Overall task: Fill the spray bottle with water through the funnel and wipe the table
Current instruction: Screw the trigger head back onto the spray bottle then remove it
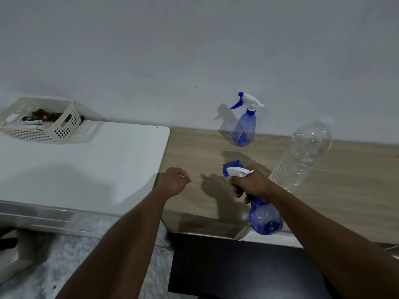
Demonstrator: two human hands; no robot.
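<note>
My right hand [251, 184] grips the neck of a blue spray bottle [264, 219] with a white trigger head, held tilted over the front edge of the wooden table [194, 152]. Just behind that hand a blue funnel [229, 167] lies on the wood, partly hidden by the trigger head. A clear plastic water bottle [302, 154] with a white cap stands to the right of my hand. A second blue spray bottle [245, 124] stands by the wall. My left hand [176, 181] hovers over the table's left edge, fingers curled in with nothing in them.
A white table [86, 158] adjoins the wooden one on the left, with a cream perforated basket [43, 124] of small items at its back corner. A dark stool or seat [237, 266] sits below the wooden table's front edge. The wall runs close behind.
</note>
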